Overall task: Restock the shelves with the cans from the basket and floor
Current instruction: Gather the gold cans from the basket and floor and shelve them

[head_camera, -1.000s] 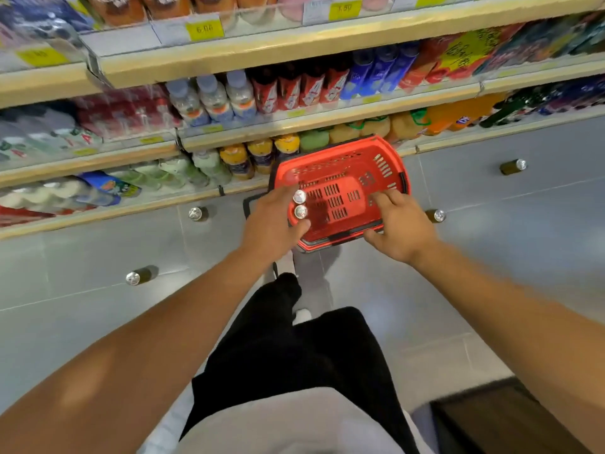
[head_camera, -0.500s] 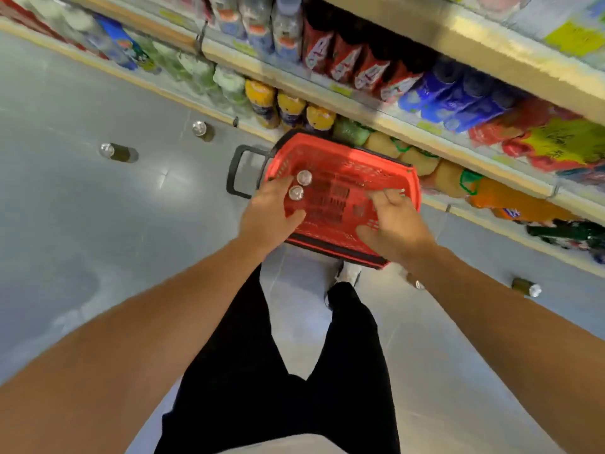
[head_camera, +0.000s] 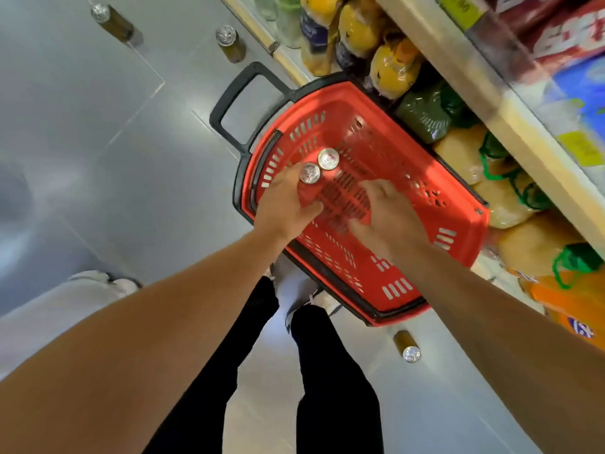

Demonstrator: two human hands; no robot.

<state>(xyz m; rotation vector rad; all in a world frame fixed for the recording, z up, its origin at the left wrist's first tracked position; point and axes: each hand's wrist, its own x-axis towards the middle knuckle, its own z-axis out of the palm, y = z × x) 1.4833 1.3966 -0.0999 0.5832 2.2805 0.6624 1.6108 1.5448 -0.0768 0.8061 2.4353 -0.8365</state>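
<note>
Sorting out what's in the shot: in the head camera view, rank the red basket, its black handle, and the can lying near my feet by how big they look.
1. red basket
2. black handle
3. can

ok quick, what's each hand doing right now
left hand: closed around two cans above the red basket
right hand: over the basket, fingers curled; cannot tell if it holds anything

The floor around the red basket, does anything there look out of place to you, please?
Yes: three cans lie loose on the grey floor instead of on the shelves, two up the aisle beyond the red basket and one beside the person's feet, where it could be stepped on.
</note>
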